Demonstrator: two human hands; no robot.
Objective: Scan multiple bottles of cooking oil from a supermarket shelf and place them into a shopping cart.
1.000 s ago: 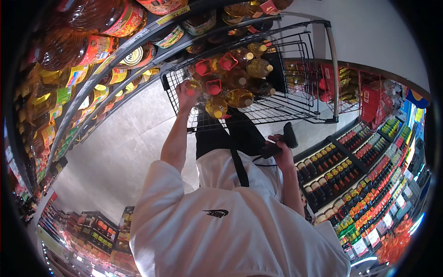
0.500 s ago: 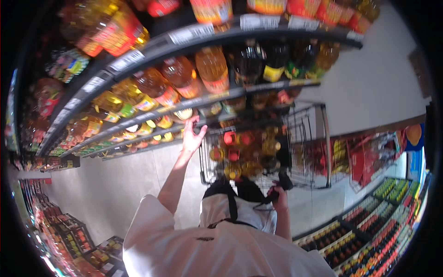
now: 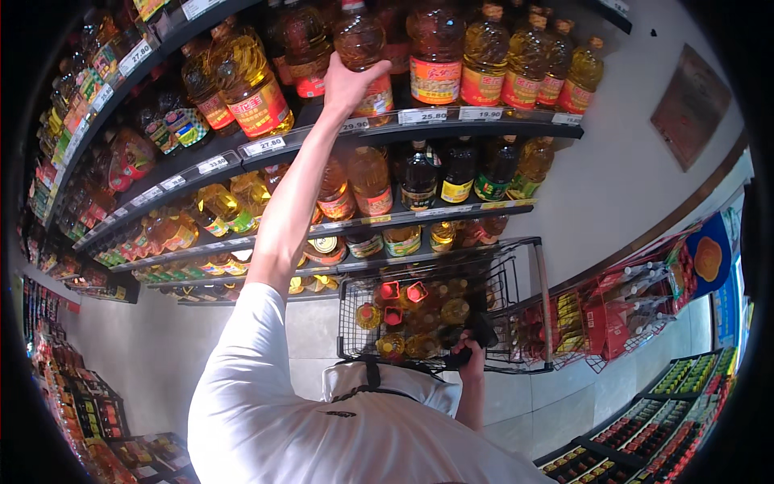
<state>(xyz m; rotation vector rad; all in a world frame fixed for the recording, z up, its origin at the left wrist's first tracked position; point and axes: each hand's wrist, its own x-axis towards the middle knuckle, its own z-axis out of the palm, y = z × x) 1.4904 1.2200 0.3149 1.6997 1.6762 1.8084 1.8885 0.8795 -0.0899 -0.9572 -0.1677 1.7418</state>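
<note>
My left hand [image 3: 348,87] reaches up to the shelf with its fingers and thumb around the lower body of a large bottle of cooking oil [image 3: 359,36]. That bottle has a red cap and an orange label, and it stands among other oil bottles. Low in the picture, my right hand [image 3: 469,355] is wrapped round the black handle [image 3: 482,329] of a wire shopping cart [image 3: 347,323]. Inside the cart stand several oil bottles [image 3: 455,310], some with red caps.
More shelves [image 3: 484,211] below carry dark and amber bottles. A grey wall [image 3: 617,161] rises beyond the shelf's right end. Wire baskets [image 3: 597,327] of packaged goods stand right of the cart. A rack of small jars [image 3: 645,419] fills the lower right.
My left hand has risen from beside the lower shelves to a bottle on a higher shelf. The view has tilted up toward that shelf. My right hand stays on the cart handle.
</note>
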